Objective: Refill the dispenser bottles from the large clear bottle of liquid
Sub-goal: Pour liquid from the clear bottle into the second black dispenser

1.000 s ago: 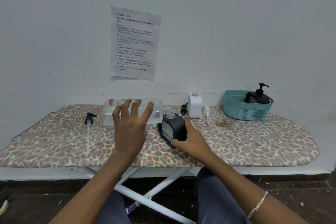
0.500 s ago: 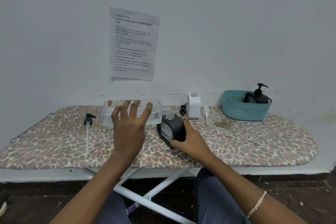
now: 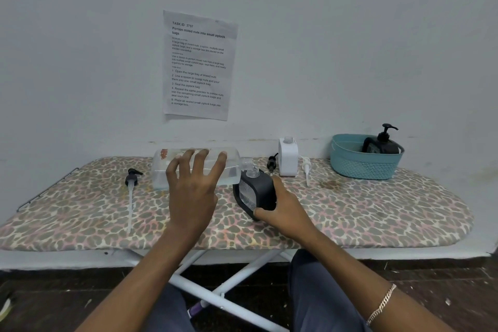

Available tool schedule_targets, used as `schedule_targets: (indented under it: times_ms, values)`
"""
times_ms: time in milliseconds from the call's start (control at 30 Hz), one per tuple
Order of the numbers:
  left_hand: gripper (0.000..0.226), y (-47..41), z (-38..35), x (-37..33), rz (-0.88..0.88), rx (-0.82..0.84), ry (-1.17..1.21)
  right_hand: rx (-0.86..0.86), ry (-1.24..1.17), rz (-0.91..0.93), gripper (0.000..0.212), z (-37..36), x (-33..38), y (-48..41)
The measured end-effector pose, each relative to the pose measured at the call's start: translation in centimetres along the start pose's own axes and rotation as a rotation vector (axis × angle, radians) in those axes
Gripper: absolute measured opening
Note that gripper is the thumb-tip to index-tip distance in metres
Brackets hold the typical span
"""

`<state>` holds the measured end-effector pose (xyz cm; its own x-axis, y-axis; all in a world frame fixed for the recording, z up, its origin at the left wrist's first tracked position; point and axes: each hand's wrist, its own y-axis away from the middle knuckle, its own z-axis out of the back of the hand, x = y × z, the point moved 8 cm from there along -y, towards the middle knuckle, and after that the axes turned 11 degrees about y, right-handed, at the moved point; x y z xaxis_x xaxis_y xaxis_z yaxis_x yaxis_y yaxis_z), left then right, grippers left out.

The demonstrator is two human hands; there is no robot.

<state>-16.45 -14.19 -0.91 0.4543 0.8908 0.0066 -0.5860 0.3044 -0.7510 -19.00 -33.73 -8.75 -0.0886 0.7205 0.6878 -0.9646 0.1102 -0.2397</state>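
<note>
Moved: nothing, pour pose held | left hand (image 3: 192,191) wraps large clear bottle (image 3: 161,170), tipped sideways, mouth meeting black dispenser bottle (image 3: 260,191) neck | right hand (image 3: 285,213) grips it, tilted on ironing board (image 3: 377,213), to catch liquid

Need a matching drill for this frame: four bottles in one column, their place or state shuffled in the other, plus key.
Things:
1. large clear bottle
2. open black bottle
3. white bottle
4. pump-topped black bottle

Place or state:
A. in the teal basket
B. upright by the wall, neck bare
C. on its side, gripped by the left hand
D. held by the right hand

Pairs: 1-C, 2-D, 3-B, 4-A.
</note>
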Motion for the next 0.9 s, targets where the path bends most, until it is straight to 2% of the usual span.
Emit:
schedule_targets:
  times_ms: [900]
  values:
    - [0.083,-0.05,-0.04,0.03,-0.008,0.002,-0.006,0.003,-0.003,0.0,0.068,-0.11,-0.17,-0.15]
